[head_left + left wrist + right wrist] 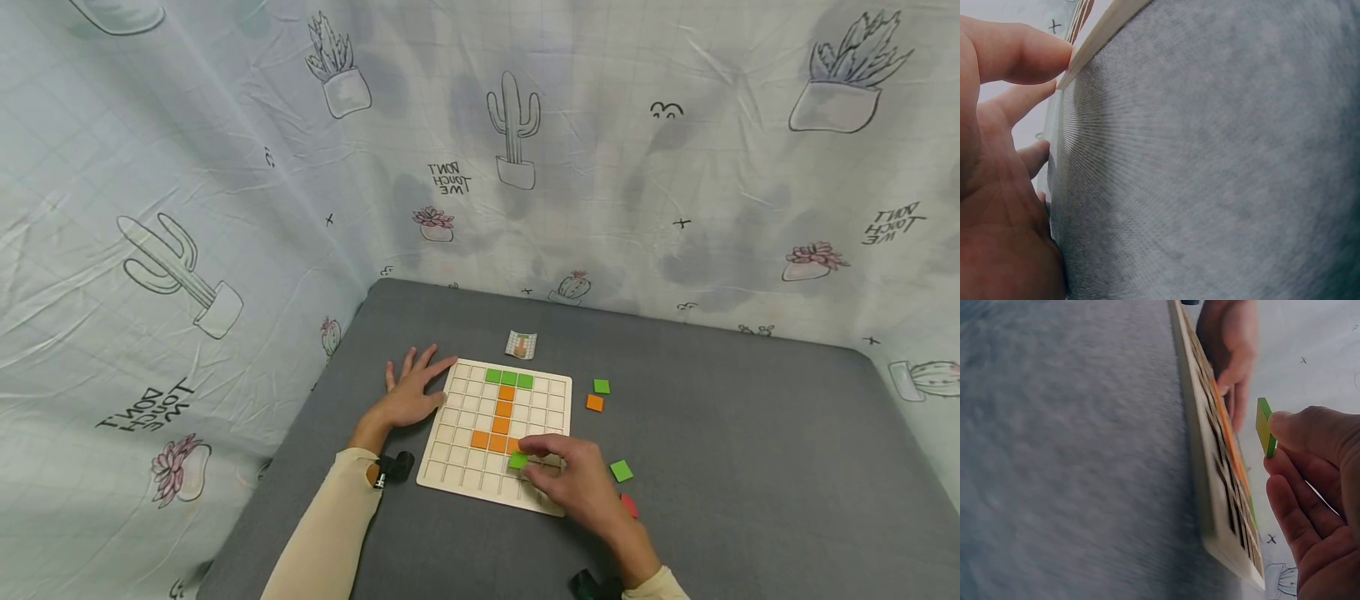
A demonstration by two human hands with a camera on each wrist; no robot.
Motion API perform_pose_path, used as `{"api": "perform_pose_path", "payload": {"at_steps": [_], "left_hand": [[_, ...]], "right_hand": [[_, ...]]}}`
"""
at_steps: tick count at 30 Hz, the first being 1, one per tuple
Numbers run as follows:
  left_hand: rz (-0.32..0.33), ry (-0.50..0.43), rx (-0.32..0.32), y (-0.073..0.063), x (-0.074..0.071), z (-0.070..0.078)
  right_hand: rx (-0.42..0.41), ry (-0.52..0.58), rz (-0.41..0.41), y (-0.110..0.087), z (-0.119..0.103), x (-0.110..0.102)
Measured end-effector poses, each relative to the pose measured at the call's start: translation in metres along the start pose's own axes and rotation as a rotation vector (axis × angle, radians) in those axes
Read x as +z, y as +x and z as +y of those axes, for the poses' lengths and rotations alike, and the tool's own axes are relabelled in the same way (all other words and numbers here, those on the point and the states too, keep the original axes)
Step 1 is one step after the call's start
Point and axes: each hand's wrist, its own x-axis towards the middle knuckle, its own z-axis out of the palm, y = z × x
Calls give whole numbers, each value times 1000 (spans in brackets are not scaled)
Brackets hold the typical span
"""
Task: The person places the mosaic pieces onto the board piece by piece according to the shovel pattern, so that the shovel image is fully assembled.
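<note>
A pale wooden grid board (457, 467) lies on the grey table. Three green square tiles (508, 378) form a row near its far edge, with several orange tiles (502, 409) below in a column and a short crosswise row. My left hand (408, 396) rests at the board's left side, fingers spread, thumb and index finger touching the edge. Between thumb and fingers, my right hand (581, 483) pinches a green tile (1264, 428). In the right wrist view this tile stands apart from the board; in the head view it overlaps squares just nearer than the orange row.
Right of the board lie a loose green tile (602, 387), an orange tile (595, 403) and another green tile (621, 471). A red piece (628, 505) is partly hidden by my right hand. A small patterned card (521, 345) lies beyond the board. Printed curtains (600, 208) stand behind.
</note>
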Motion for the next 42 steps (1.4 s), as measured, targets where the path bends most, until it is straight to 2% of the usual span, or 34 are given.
{"api": "perform_pose_path", "payload": {"at_steps": [19, 34, 42], "left_hand": [[-2, 1, 1, -1, 0, -2], [-4, 8, 2, 0, 0, -3], [3, -6, 14, 2, 1, -5]], "right_hand": [[-107, -81, 11, -3, 9, 16], [-103, -130, -28, -1, 7, 18], [-100, -148, -13, -1, 7, 19]]}}
